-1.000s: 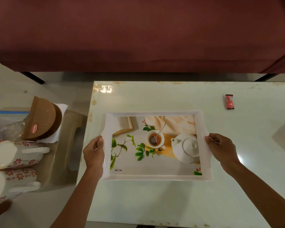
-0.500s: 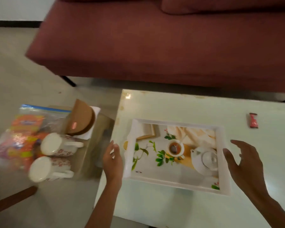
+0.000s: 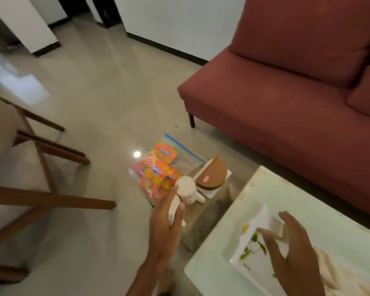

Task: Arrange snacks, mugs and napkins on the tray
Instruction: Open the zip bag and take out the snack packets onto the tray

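Note:
The white printed tray (image 3: 263,216) lies on the pale table (image 3: 329,231) at the lower right. My right hand (image 3: 291,253) hovers open above the tray's left part. My left hand (image 3: 166,221) is stretched out open over the floor, just short of two white flowered mugs. One mug (image 3: 187,189) lies on its side and the other (image 3: 174,208) is partly hidden behind my fingers. A clear zip bag of orange snack packets (image 3: 156,174) lies beyond them. A brown napkin holder (image 3: 212,174) with white napkins stands to their right.
A dark red sofa (image 3: 286,92) fills the upper right, close behind the table. Wooden chair legs (image 3: 51,197) cross the floor at the left. Glossy beige tiles stretch away beyond the snack bag.
Both hands have let go of the tray. The view has swung left and up. My left hand has reached out toward the mugs on the floor.

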A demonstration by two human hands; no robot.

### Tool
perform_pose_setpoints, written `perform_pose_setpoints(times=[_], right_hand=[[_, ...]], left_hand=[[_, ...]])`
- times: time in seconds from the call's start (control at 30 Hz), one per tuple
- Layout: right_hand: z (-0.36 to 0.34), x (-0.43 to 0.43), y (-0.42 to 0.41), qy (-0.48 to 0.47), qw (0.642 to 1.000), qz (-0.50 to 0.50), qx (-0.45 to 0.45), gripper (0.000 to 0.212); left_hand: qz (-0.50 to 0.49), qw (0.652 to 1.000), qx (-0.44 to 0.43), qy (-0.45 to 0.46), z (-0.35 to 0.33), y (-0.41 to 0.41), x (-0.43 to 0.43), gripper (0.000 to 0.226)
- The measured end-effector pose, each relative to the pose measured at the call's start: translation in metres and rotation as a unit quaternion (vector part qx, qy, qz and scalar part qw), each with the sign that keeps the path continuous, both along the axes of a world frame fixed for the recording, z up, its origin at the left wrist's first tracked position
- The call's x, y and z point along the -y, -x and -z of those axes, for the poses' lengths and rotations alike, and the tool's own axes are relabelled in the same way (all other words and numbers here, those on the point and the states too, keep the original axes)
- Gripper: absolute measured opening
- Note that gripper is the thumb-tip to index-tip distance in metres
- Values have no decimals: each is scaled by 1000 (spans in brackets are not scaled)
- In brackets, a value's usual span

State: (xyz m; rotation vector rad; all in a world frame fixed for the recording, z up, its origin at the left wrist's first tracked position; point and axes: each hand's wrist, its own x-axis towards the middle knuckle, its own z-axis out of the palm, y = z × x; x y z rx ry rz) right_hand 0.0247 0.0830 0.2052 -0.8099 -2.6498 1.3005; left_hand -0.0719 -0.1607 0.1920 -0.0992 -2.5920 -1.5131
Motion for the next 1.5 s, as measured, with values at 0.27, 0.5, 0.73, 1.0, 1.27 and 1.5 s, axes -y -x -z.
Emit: perform_pose_setpoints(times=[0.27, 0.5, 0.73, 1.0, 1.27, 1.5], right_hand=[[25, 116, 151, 11, 990, -138, -4, 74], [76, 169, 278, 3, 986, -133, 106, 74], [126, 188, 338, 15, 972, -77, 222, 74], [136, 196, 343, 23, 971, -65, 228, 72], [124, 205, 335, 43, 977, -48, 204, 70], [79, 222, 306, 85, 990, -28, 105, 58]], left_hand=[[-33, 997, 73, -24, 21, 151, 90, 37], [55, 980, 141, 131, 81, 291, 119, 42], [54, 948, 254, 184, 135, 357, 132, 47], [92, 929, 335, 131, 144, 367, 115, 54], [-11, 957, 281, 67, 122, 350, 117, 30], [-111, 979, 170, 12, 57, 297, 147, 2]])
